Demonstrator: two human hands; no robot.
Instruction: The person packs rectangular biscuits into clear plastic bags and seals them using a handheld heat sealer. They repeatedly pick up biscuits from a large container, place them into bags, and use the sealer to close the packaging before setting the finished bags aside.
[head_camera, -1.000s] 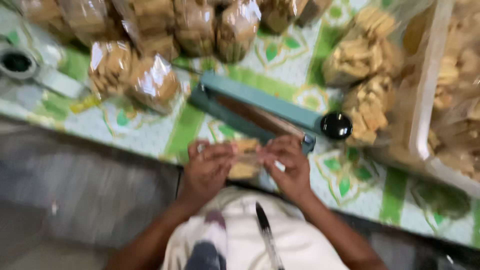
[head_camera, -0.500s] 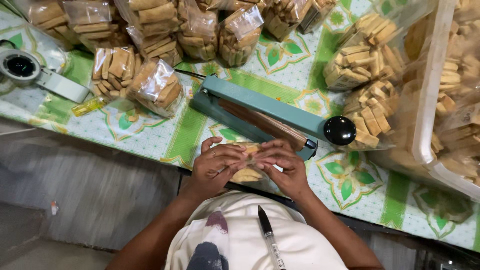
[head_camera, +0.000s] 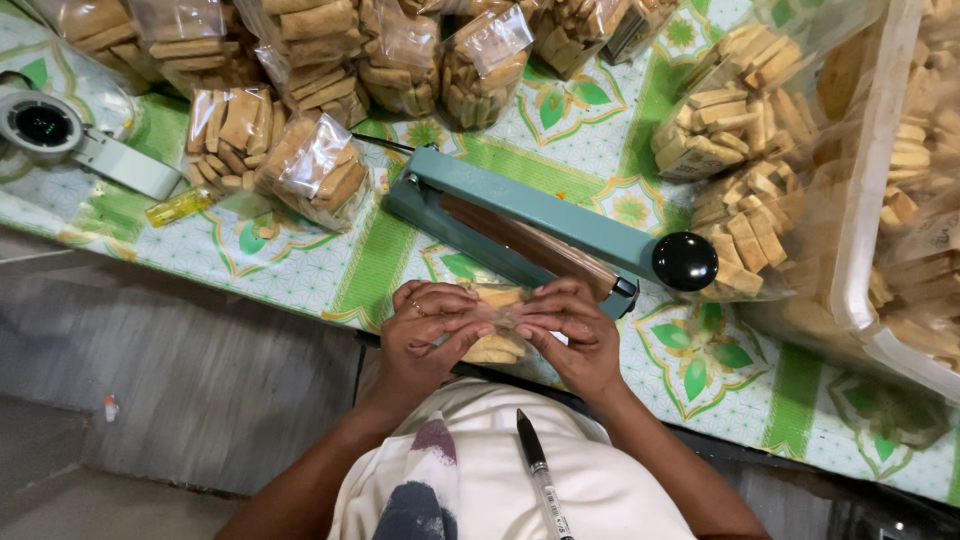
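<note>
Compared with half a second ago not much has shifted: both hands have crept a touch closer together on the little bag and the view has steadied, everything else on the table sits where it was. Right now my left hand (head_camera: 428, 330) and right hand (head_camera: 572, 335) are both closed in a pinch on the top of a small clear bag of biscuits (head_camera: 495, 335), low centre of the frame, right at the near edge of the table, just in front of the teal heat sealer (head_camera: 520, 235). The sealer's black knob (head_camera: 685, 262) is just to the right of my right hand. My read on handling: the bag looks light, the film thin and slick, so it'll slide if I only grab one layer, and the biscuits inside look brittle, so squeezing the belly is a bad idea. Best hold seems to be the empty mouth of the film above the biscuits, pinched flat with both thumbs and forefingers, letting the contents hang. Finished packs (head_camera: 310, 175) pile up in the upper left, a yellow lighter (head_camera: 180, 208) lies by them, and loose biscuits fill a clear tub (head_camera: 870, 230) on the right. A pen (head_camera: 540, 470) is clipped on my shirt.
</note>
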